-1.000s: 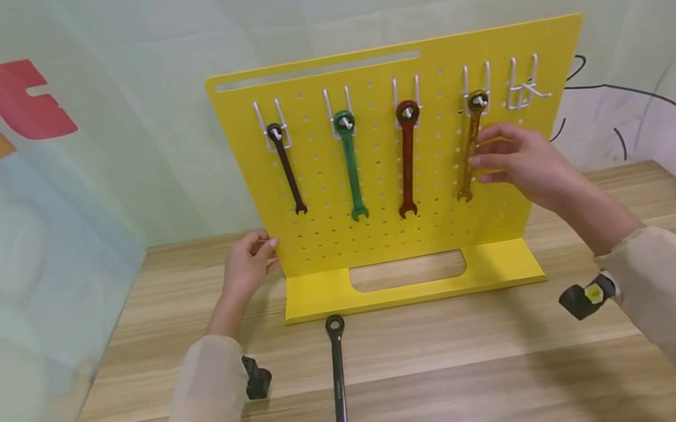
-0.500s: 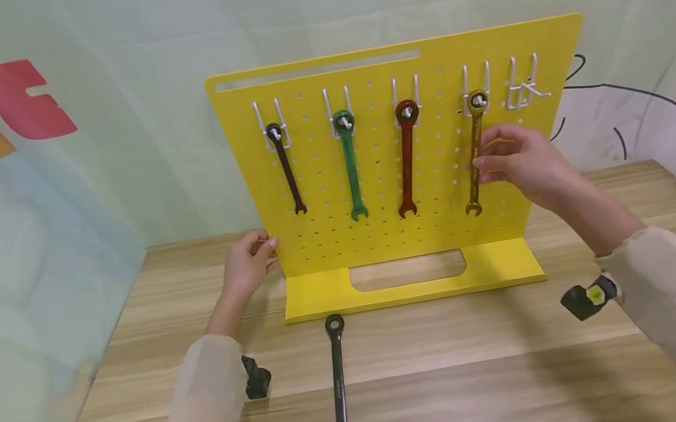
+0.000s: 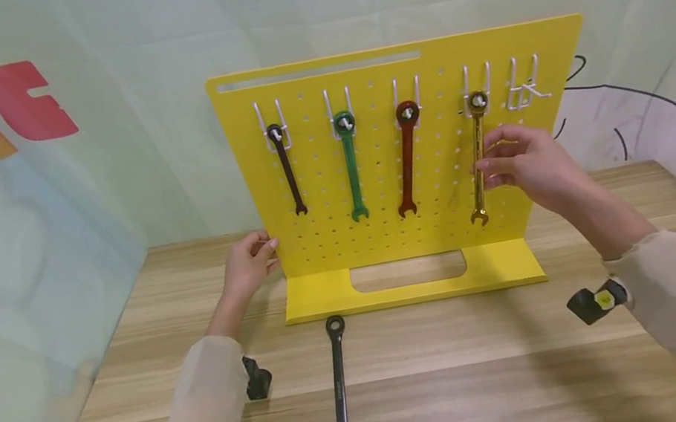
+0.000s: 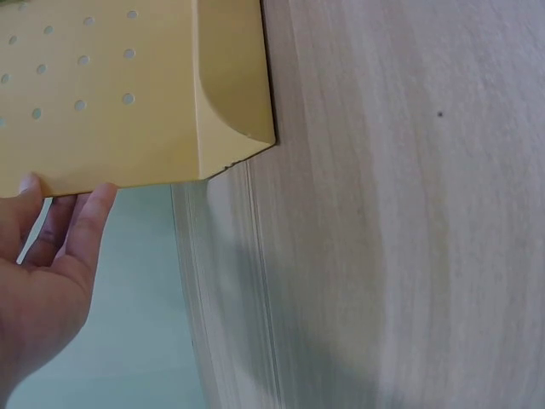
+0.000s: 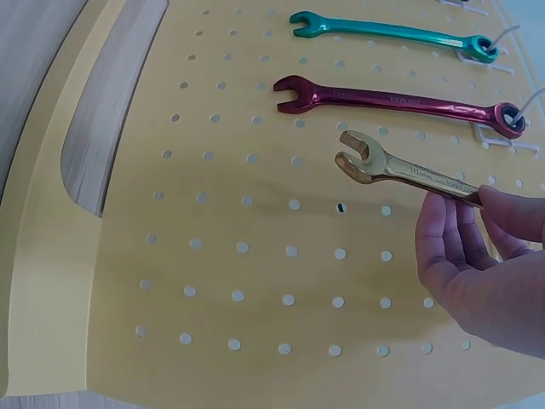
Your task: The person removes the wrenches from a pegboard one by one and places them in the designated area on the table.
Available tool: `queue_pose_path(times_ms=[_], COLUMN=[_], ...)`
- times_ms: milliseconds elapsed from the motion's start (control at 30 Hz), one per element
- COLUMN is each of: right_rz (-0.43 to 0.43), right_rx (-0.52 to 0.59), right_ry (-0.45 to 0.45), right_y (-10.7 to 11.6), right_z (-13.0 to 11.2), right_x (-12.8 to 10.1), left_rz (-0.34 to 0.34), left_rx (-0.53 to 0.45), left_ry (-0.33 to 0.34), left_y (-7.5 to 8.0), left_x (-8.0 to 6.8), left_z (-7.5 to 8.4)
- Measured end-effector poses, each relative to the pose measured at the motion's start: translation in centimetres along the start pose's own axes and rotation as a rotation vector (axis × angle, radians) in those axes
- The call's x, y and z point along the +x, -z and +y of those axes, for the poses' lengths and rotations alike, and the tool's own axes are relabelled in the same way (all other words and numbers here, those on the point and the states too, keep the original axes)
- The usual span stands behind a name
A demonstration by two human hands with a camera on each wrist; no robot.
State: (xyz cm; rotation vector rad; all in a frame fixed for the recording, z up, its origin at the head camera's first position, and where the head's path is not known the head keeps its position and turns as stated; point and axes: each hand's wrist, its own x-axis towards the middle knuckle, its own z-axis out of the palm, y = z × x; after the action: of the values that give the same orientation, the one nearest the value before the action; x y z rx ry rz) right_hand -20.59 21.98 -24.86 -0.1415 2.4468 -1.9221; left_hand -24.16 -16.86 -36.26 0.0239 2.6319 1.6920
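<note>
A yellow pegboard (image 3: 367, 70) stands upright on the wooden table (image 3: 474, 368). On its white hooks hang a dark wrench (image 3: 286, 171), a green wrench (image 3: 350, 163), a red wrench (image 3: 406, 157) and a gold wrench (image 3: 477, 164). My right hand (image 3: 488, 166) pinches the gold wrench's shaft at mid-length; its ring end sits on the fourth hook. The right wrist view shows that hand (image 5: 464, 234) on the gold wrench (image 5: 383, 162), whose open jaw stands off the pegboard (image 5: 255, 256). My left hand (image 3: 251, 256) grips the board's lower left edge, and its fingers (image 4: 85, 213) reach behind the pegboard (image 4: 102, 102).
A black wrench (image 3: 340, 395) lies on the table in front of the board's base (image 3: 319, 297). One white hook (image 3: 524, 91) at the board's top right carries nothing. A pale curtain hangs behind the table.
The gold wrench's lower end has swung right and down, from slanted to nearly vertical, with my right hand still on it. The left hand has not moved.
</note>
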Motion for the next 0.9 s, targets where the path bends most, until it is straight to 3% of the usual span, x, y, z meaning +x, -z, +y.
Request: queue_pose_path(times_ms=[300,667,900], right_rz=[-0.004,-0.012,-0.074], right_rx=[0.030,-0.062,-0.034], right_ry=[-0.002,0.000,0.040], right_y=[0.0,0.5,0.8], right_z=[-0.4,-0.6,-0.8], right_x=[-0.5,-1.4,-1.9], left_rz=[0.003,0.003,0.007], left_rx=[0.018,0.039,0.049], left_ry=[-0.015,-0.013,-0.005], left_y=[0.0,0.0,0.0], left_x=[0.0,0.0,0.0], left_z=[0.0,0.0,0.0])
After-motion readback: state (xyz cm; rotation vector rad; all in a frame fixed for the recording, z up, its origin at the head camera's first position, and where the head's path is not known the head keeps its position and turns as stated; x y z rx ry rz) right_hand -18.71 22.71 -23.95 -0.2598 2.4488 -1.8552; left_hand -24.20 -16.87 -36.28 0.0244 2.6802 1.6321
